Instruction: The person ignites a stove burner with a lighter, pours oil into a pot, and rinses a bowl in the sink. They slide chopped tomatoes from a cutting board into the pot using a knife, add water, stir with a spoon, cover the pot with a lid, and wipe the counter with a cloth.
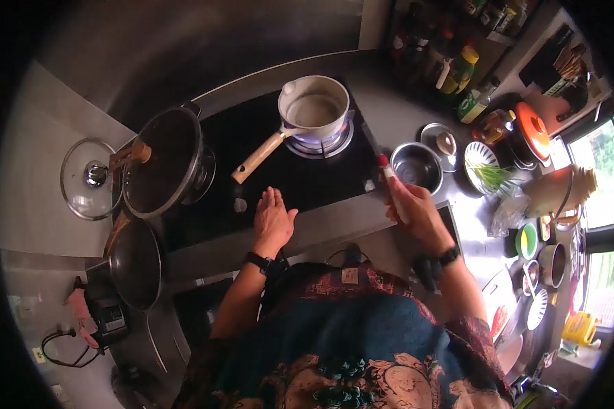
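Note:
A cream saucepan (pixel 314 112) with a pouring lip and a wooden handle (pixel 260 158) sits over a lit gas burner (pixel 324 146), blue flame showing beneath it. My left hand (pixel 274 219) is over the front edge of the black glass hob (pixel 252 126), fingers stretched out and holding nothing. Just left of its fingertips is a round knob (pixel 240 204). My right hand (pixel 419 215) is closed round a long, slim white-handled tool (pixel 393 185) with a red collar, its dark far end pointing toward the hob. Beside that tool stands a steel bowl (pixel 416 167).
A big dark wok (pixel 162 163) rests on the left burner, with a glass lid (pixel 92 178) and a frying pan (pixel 136 264) nearby. To the right are a white dish of green onions (pixel 486 170), an orange-lidded pot (pixel 532 129), bottles (pixel 477 102) and a green bowl (pixel 526 240).

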A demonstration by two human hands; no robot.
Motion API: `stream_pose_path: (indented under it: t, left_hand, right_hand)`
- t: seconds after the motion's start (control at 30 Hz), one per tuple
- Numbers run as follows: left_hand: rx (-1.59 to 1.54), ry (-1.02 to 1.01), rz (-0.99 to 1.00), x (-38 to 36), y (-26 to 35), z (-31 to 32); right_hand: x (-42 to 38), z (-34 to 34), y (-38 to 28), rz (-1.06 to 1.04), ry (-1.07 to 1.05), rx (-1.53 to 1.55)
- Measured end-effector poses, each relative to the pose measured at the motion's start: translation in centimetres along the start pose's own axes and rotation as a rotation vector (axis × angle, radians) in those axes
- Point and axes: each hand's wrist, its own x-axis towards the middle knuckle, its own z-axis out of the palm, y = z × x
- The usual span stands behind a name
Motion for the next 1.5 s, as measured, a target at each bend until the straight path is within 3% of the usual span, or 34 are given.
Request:
stream_pose_path:
  t: [0.03,0.23,0.33,0.43,0.5,0.63,0.87,0.97,1.0,1.03,1.1,1.17,1.23,1.5]
  left_hand:
    - [-0.01,-0.004,-0.003,0.0,0.2,-0.2]
    - [-0.137,0.12,0.135,-0.3,0.5,-1.1]
    - [-0.227,0.029,0.011,-0.6,0.8,-1.6]
    - [-0.151,0.026,0.023,-0.5,-0.6,0.3]
    - [-0.144,0.002,-0.001,-0.1,-0.7,0.2]
    - [-0.134,-0.02,-0.034,-0.1,-0.1,-0.1]
    - [-0.129,0.043,-0.055,0.3,-1.0,2.8]
    - [-0.15,0.054,-0.072,0.4,0.0,1.5]
    - [-0.16,0.065,-0.072,0.3,0.2,1.1]
    - [-0.168,0.068,-0.079,-0.1,0.4,0.6]
    - [-0.197,0.131,-0.012,-0.1,0.5,0.2]
    - [-0.249,0.151,-0.056,-0.1,0.5,0.3]
    - [-0.265,0.296,0.019,0.2,-0.4,2.2]
    - [-0.286,0.352,-0.018,-1.4,0.2,0.2]
  right_hand:
    - [-1.7,-0.4,-1.7,0.037,0.056,0.05]
    - [-8.1,-8.8,-12.1,-0.639,0.223,0.007]
    - [-11.0,-13.2,-18.8,-0.833,0.489,-0.138]
    - [-11.7,-17.9,-25.5,-1.005,0.68,-0.261]
    - [-11.7,-19.8,-29.7,-1.072,0.684,-0.275]
    - [-11.4,-23.0,-36.1,-1.103,0.55,-0.311]
    - [-6.7,-26.1,-45.0,-1.068,0.611,-0.346]
    - [-6.2,-26.2,-48.2,-0.855,0.777,-0.552]
    - [-4.9,-28.5,-48.6,-1.228,0.659,-1.115]
    - [-2.6,-31.4,-51.0,-1.017,0.278,-0.432]
    - [-0.6,-32.9,-51.9,-1.113,0.541,-0.839]
    - [1.0,-32.9,-51.4,-1.08,0.666,-0.927]
    - [3.7,-33.2,-50.6,-1.045,0.683,-0.949]
    - [7.7,-32.3,-45.5,-0.996,0.751,-0.936]
